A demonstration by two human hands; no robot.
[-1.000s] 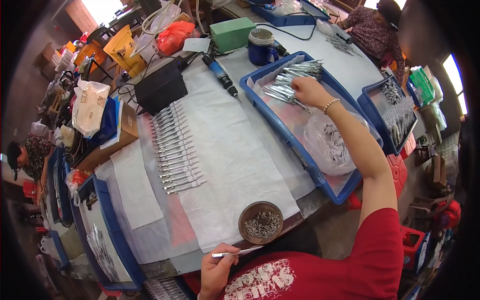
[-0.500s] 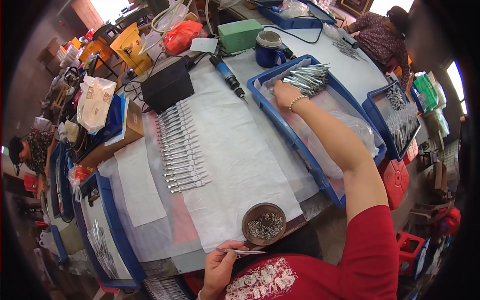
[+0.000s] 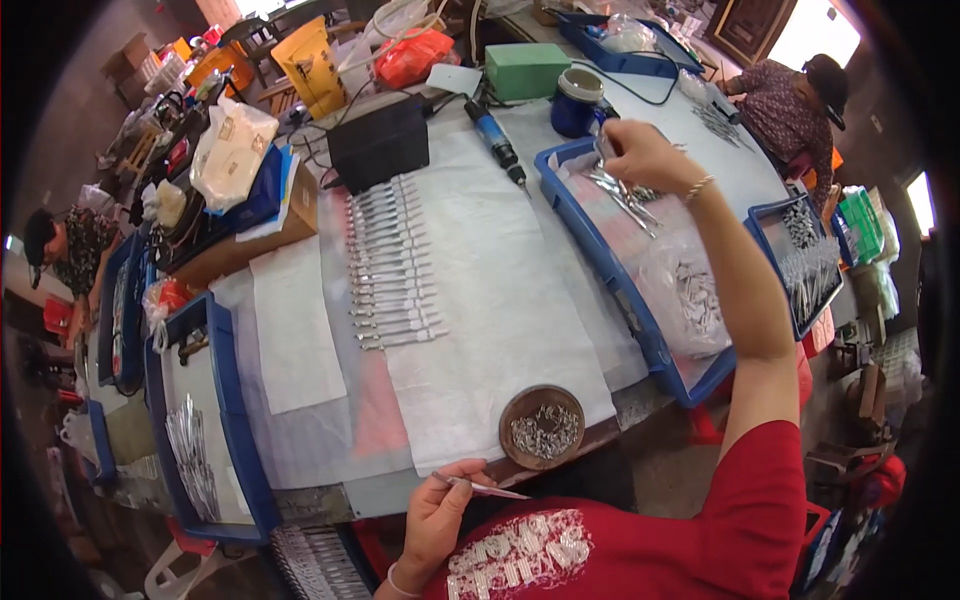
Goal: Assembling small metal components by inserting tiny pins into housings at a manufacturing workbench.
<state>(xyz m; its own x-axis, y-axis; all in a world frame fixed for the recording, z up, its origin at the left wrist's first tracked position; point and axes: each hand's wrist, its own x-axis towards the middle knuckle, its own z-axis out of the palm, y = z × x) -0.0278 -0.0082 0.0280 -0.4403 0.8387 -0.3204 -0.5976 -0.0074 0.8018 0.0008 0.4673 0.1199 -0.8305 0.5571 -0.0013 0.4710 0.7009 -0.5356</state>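
Note:
My left hand is near the table's front edge, closed around a pair of thin pointed metal tweezers. Beside it stands a round brown bowl of small shiny metal pins. My right hand is raised over the far end of a blue tray, fingers closed on slim silvery metal pieces; how many cannot be made out. More such metal pieces lie loosely below it in the tray. A row of slim metal tools with pale handles lies on the white cloth.
A blue-and-black electric screwdriver, black box, green box and blue mug stand at the back. A plastic bag of white pieces lies in the tray. Another blue tray is left; a co-worker sits far right.
My right hand has lifted from the pile of metal pieces in the tray, and that pile now looks looser. My left hand keeps the tweezers. The whole view has shifted slightly.

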